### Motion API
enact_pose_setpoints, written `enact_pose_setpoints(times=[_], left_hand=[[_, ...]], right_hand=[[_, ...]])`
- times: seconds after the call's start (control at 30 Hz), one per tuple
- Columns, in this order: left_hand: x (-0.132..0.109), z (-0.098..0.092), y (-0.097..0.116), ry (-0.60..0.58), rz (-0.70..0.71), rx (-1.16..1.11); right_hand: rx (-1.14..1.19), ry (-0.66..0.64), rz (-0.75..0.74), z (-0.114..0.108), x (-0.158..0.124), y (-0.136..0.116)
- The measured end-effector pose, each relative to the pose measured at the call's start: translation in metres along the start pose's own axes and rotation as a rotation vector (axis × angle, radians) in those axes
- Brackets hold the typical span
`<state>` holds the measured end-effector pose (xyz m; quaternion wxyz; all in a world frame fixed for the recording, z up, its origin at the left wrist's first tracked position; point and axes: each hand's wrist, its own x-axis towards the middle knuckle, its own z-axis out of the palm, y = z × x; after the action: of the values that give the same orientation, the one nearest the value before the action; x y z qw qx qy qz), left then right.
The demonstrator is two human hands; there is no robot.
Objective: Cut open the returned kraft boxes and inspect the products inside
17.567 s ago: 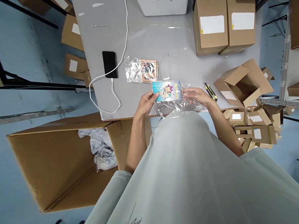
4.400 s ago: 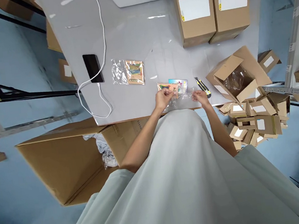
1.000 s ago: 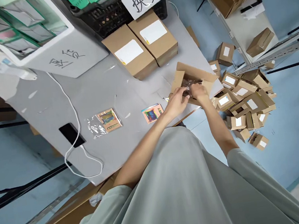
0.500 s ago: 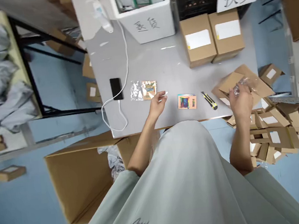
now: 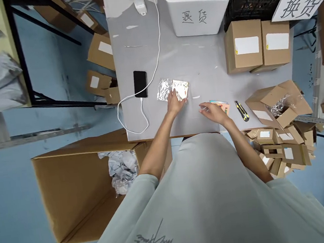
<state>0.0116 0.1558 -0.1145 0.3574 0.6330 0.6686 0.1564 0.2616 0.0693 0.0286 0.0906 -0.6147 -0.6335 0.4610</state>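
A shiny, flat card packet [image 5: 182, 87] in a clear plastic sleeve [image 5: 164, 90] lies on the grey table. My left hand [image 5: 174, 103] is over its lower edge, with the fingers on the packet and the thumb beside them. My right hand [image 5: 213, 112] hovers further right, its fingers loosely apart with nothing visible in them. Partly hidden behind that hand is a small orange printed card [image 5: 224, 108]. A small white scrap [image 5: 196, 97] lies between the hands. To the right of the card is a yellow-black utility knife [image 5: 242, 111].
An opened carton [image 5: 261, 103] with crumpled clear plastic [image 5: 280, 106] sits at the table's right edge. Two closed cartons [image 5: 245, 58], a white foam bin [image 5: 197, 26] and a black crate [image 5: 237, 11] stand behind. A phone [image 5: 140, 80] with a white cable lies left.
My right hand has left the crumpled plastic, now in the opened carton, and moved left beside the printed card. My left hand has moved onto the sleeved packet. The view has shifted left.
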Motion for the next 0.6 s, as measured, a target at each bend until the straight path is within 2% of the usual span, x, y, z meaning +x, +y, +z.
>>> enact_pose_setpoints(times=[0.13, 0.27, 0.43, 0.6], left_hand=[[0.001, 0.022, 0.001, -0.113, -0.032, 0.080], [-0.025, 0.036, 0.001, -0.219, 0.048, 0.220], [-0.067, 0.040, -0.007, -0.326, 0.189, 0.354], [-0.104, 0.035, -0.029, -0.470, 0.388, 0.365]], right_hand=[[0.077, -0.014, 0.075, 0.022, 0.005, 0.002], [0.127, 0.006, 0.122, 0.034, 0.007, 0.014], [0.095, 0.085, 0.173, 0.040, 0.024, 0.028], [-0.042, 0.153, 0.249, 0.050, 0.064, 0.035]])
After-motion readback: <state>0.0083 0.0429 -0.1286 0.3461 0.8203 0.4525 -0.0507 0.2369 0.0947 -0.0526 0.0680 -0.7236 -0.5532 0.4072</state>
